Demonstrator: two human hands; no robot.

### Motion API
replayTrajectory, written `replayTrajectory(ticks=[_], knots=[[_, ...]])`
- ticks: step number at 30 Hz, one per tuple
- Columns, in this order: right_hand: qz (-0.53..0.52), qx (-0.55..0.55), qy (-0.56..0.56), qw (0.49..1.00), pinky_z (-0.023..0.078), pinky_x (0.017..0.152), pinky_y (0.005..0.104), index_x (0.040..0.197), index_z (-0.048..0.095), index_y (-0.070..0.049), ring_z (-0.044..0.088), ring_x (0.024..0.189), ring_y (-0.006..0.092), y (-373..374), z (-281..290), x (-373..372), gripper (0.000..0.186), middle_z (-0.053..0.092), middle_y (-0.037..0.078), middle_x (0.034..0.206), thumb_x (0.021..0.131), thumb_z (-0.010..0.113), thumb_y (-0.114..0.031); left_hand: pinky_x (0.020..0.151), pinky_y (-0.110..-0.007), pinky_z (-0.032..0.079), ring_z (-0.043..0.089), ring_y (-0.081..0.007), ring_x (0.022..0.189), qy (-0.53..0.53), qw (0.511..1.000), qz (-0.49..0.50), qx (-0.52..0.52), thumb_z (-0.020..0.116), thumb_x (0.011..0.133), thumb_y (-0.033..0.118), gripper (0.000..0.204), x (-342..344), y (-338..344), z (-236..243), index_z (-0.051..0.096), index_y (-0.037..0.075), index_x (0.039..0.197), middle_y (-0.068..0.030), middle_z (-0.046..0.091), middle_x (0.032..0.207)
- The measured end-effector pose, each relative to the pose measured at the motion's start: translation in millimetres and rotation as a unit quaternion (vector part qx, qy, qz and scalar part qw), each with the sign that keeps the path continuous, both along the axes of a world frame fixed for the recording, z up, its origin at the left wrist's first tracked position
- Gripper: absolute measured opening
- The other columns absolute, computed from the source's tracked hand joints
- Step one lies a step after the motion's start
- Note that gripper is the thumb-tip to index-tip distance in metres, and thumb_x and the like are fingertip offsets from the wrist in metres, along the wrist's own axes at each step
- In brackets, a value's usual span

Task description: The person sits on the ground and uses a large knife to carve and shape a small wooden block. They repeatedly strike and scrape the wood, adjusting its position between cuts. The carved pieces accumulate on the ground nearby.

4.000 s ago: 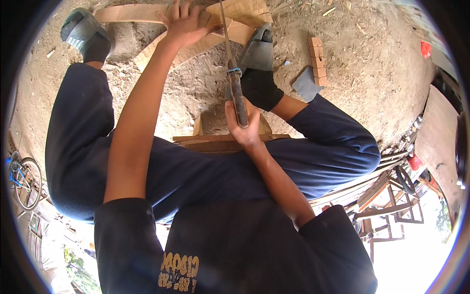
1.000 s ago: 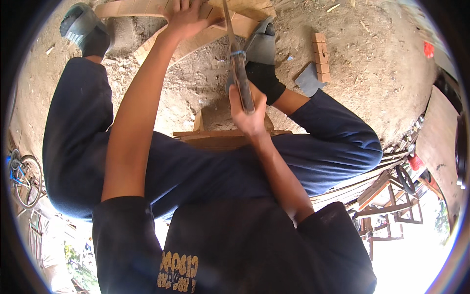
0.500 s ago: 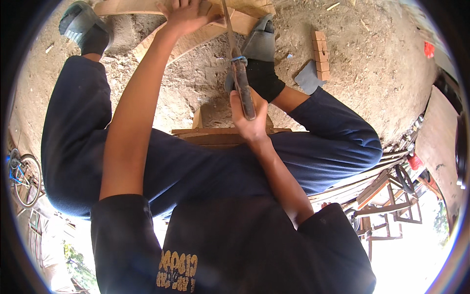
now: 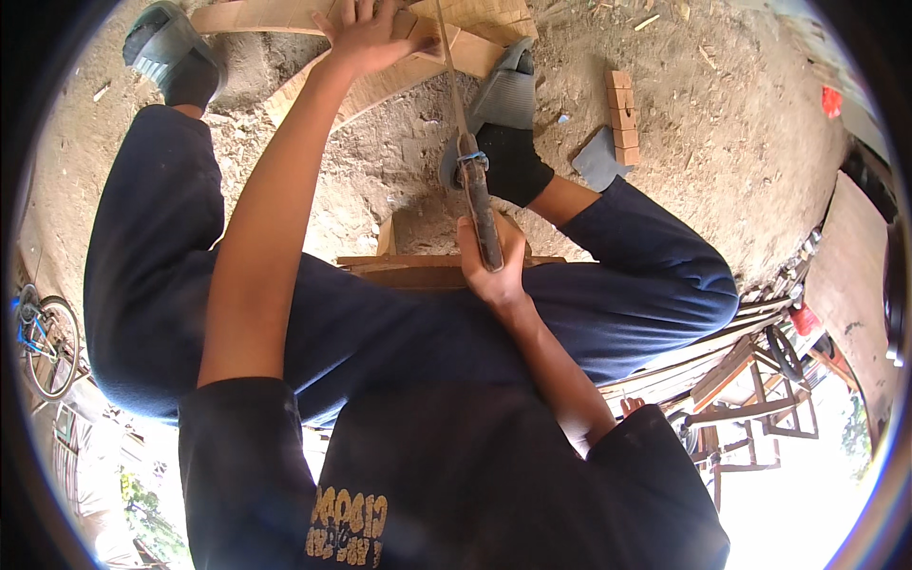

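I see the right hand (image 4: 494, 255) grasping the handle of the saw (image 4: 479, 195); its blade passes over the wooden boards (image 4: 380, 87), where the left hand (image 4: 364, 40) rests, fingers spread.

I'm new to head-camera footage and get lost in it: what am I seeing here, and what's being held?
There is no machine, just a person's two bare hands. The view comes from a fisheye camera worn on the head, looking down, so straight edges bend near the rim. The right hand holds what looks like a handsaw by its handle. The left hand is spread over wooden boards. On the bare ground to the right lie a notched strip of wood and, next to it, a flat grey piece.
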State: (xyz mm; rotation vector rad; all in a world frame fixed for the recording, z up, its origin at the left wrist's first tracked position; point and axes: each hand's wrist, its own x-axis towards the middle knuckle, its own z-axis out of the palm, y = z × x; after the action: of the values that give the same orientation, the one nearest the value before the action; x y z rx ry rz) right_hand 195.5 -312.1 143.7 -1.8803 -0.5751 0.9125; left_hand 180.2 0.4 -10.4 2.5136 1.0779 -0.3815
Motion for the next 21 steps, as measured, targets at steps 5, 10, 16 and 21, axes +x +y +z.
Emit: replayTrajectory(ticks=[5, 10, 16, 21], knots=[[-0.007, 0.001, 0.014, 1.000, 0.041, 0.049, 0.0314, 0.076, 0.056, -0.002, 0.050, 0.052, 0.0093, 10, -13, 4, 0.020, 0.053, 0.006, 0.059, 0.094, 0.065, -0.005, 0.121, -0.067, 0.000, 0.006, -0.0487, 0.152, 0.017, 0.992, -0.113, 0.053, 0.048, 0.100, 0.053, 0.066, -4, 7, -22, 0.041, 0.010, 0.150, -0.0225, 0.030, 0.158], [0.009, -0.020, 0.007, 1.000, 0.042, 0.050, 0.0332, 0.076, 0.056, -0.001, 0.052, 0.051, 0.0109, 1, -8, 4, 0.021, 0.053, 0.007, 0.058, 0.093, 0.066, -0.005, 0.122, -0.065, 0.002, 0.009, -0.0482, 0.152, 0.004, 0.997, -0.064, 0.030, 0.047, 0.101, 0.053, 0.067, -3, 10, -14, 0.041, 0.009, 0.151, -0.0220, 0.029, 0.159], [0.023, -0.024, -0.010, 0.999, 0.044, 0.051, 0.0324, 0.079, 0.058, 0.000, 0.055, 0.054, 0.0101, 4, -3, 0, 0.017, 0.056, 0.006, 0.060, 0.093, 0.066, -0.005, 0.121, -0.066, 0.002, 0.005, -0.0477, 0.153, 0.002, 1.000, 0.011, -0.004, 0.049, 0.099, 0.056, 0.070, 1, 2, 5, 0.041, 0.008, 0.151, -0.0207, 0.027, 0.160], [0.041, 0.018, -0.050, 0.998, 0.045, 0.052, 0.0323, 0.084, 0.061, 0.001, 0.056, 0.055, 0.0095, -8, -2, 0, 0.013, 0.058, 0.006, 0.061, 0.094, 0.066, -0.007, 0.122, -0.065, -0.001, 0.003, -0.0472, 0.153, 0.019, 0.999, 0.003, 0.029, 0.050, 0.097, 0.058, 0.075, -3, 5, -5, 0.040, 0.007, 0.151, -0.0213, 0.027, 0.161]])
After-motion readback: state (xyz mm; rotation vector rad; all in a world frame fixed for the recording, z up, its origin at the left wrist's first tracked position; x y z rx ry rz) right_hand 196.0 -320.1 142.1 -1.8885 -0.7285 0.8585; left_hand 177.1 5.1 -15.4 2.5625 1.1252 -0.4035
